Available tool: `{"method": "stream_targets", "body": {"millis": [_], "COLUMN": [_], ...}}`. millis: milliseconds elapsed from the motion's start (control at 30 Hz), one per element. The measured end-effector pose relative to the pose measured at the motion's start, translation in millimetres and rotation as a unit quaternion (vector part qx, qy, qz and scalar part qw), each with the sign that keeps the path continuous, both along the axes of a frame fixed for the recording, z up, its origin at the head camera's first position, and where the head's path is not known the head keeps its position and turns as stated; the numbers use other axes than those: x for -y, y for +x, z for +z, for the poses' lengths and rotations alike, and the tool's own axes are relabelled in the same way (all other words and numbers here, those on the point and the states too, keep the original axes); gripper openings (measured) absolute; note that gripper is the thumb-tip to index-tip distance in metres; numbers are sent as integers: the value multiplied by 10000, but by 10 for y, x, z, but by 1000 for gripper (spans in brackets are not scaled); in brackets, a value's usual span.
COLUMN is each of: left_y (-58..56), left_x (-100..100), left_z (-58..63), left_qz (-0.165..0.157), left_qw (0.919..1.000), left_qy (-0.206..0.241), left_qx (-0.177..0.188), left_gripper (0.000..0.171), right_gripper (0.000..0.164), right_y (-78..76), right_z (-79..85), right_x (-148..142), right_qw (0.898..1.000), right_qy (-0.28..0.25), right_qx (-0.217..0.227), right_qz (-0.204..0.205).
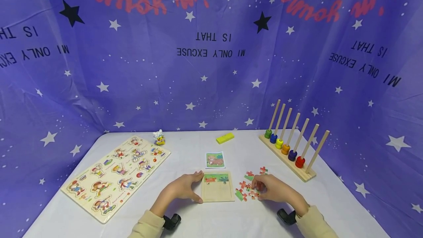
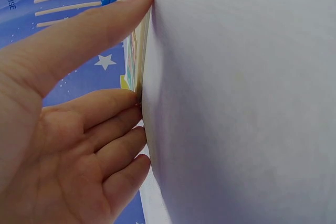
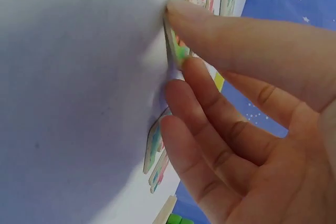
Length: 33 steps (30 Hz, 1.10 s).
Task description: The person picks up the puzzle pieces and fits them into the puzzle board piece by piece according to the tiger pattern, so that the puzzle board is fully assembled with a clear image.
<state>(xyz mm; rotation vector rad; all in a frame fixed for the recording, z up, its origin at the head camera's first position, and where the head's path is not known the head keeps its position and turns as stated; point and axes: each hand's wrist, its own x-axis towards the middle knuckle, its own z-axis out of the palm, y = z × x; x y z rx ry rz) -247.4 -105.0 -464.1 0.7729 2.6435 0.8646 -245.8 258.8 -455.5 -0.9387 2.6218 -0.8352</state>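
Observation:
A small square wooden puzzle tray [image 1: 217,193] lies on the table, with joined pieces [image 1: 216,177] along its far end and bare wood below. My left hand [image 1: 184,187] rests against the tray's left side, thumb at the near corner and fingers farther up the edge. Right of the tray, loose red and green jigsaw pieces [image 1: 242,185] are scattered. Among them, my right hand [image 1: 275,187] pinches a jigsaw piece [image 3: 180,51] between thumb and fingers, its near edge tipped up. A picture card [image 1: 214,160] lies just beyond the tray.
At left is a large wooden peg puzzle board [image 1: 114,183] with a small figurine [image 1: 159,137] behind it. A yellow block [image 1: 225,138] lies at the back. A wooden peg rack [image 1: 287,159] with coloured beads stands at right. A purple star-printed curtain [image 1: 211,94] surrounds the table.

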Motion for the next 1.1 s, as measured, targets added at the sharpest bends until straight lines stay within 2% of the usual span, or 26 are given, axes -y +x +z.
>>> {"method": "stream_targets", "body": {"millis": [167, 533, 800, 900, 1100], "left_y": [20, 10, 11, 15, 23], "left_x": [-4, 4, 6, 4, -4], "left_z": [17, 0, 7, 15, 23], "left_qz": [-10, 9, 21, 12, -27], "left_qw": [10000, 10000, 10000, 10000, 10000], "left_qy": [40, -19, -5, 10, -5], "left_qx": [-11, -17, 20, 3, -54], "left_gripper": [92, 92, 92, 92, 91], "right_gripper": [37, 17, 14, 12, 19], "right_y": [8, 26, -14, -31, -46], "right_z": [-1, 36, 101, 80, 52], "right_x": [8, 20, 121, 184, 342], "right_qw": [10000, 9976, 9958, 9952, 9946], "right_qy": [51, -234, -371, -544, -695], "right_qx": [-59, -497, -716, -669, -582], "right_qz": [-38, 433, 439, 463, 496]}}
